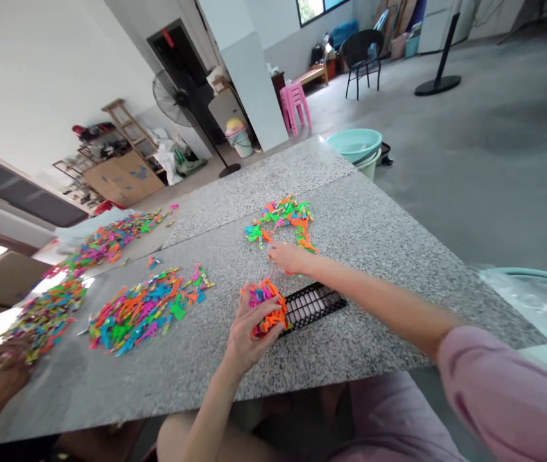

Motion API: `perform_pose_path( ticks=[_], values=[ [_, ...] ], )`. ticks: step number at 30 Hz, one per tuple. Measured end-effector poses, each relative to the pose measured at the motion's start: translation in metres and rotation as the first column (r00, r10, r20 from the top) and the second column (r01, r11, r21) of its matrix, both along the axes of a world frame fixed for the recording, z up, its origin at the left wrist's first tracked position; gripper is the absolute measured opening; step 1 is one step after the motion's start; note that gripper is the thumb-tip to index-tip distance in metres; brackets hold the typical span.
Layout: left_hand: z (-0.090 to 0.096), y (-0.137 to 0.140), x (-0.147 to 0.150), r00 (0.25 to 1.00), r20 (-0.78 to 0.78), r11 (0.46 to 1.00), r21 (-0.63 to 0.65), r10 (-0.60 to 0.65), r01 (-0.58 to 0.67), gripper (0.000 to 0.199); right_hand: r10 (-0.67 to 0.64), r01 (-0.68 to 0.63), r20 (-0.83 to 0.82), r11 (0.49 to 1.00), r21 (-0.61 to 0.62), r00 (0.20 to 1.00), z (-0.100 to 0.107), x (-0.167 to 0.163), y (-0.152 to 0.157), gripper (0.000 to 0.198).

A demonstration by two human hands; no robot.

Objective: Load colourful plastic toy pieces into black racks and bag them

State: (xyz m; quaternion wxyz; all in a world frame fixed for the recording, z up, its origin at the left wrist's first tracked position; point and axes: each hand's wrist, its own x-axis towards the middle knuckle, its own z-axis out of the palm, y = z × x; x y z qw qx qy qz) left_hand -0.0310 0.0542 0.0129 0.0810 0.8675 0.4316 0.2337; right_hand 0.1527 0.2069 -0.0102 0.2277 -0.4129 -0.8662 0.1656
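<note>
My left hand [247, 330] is closed around a bunch of small bright plastic pieces [267, 301], held against the left end of a black grid tray [312, 303] on the speckled stone table [374, 224]. My right hand [288, 256] reaches forward over the tray to the near edge of a small pile of coloured pieces [283, 221]; its fingers look pinched, and I cannot tell whether it holds a piece. A larger pile of the same pieces [145, 308] lies to the left of my left hand.
More coloured pieces [104, 242] spread along the table's far left, where another person's hand [1, 362] rests. A teal basin [354, 145] stands beyond the far corner, another basin with clear plastic [542, 301] at right. A floor fan [177, 99] and chairs stand behind.
</note>
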Motion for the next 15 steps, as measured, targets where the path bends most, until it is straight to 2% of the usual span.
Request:
perform_pose_path(
  ticks=[2, 5, 7, 9, 12, 15],
  values=[
    [-0.003, 0.001, 0.000, 1.000, 0.006, 1.000, -0.006, 0.005, -0.005, 0.026, -0.049, 0.053, -0.121, 0.998, 0.033, 0.991, -0.005, 0.030, -0.014, 0.013],
    [-0.004, 0.002, 0.000, 1.000, 0.007, 1.000, -0.021, 0.002, -0.002, 0.026, -0.239, 0.224, -0.281, 0.971, -0.088, 0.929, -0.027, 0.077, -0.043, 0.008],
    [0.001, 0.003, -0.002, 1.000, 0.001, 0.999, -0.022, -0.023, 0.023, 0.028, -0.321, 0.293, -0.215, 0.944, -0.153, 0.922, -0.043, 0.099, -0.061, 0.005],
    [0.010, 0.002, -0.003, 0.998, -0.033, 0.998, -0.033, -0.055, 0.054, 0.035, -0.330, 0.322, -0.057, 0.939, -0.119, 0.942, -0.052, 0.108, -0.074, 0.009],
    [0.022, -0.001, 0.001, 0.991, -0.124, 0.997, -0.072, -0.041, 0.032, 0.050, -0.334, 0.342, 0.140, 0.939, -0.034, 0.932, -0.052, 0.108, -0.086, 0.019],
    [0.020, -0.005, 0.009, 0.985, -0.162, 0.998, -0.030, 0.054, -0.060, 0.048, -0.369, 0.376, 0.128, 0.926, -0.040, 0.921, -0.045, 0.100, -0.099, 0.022]
  ],
)
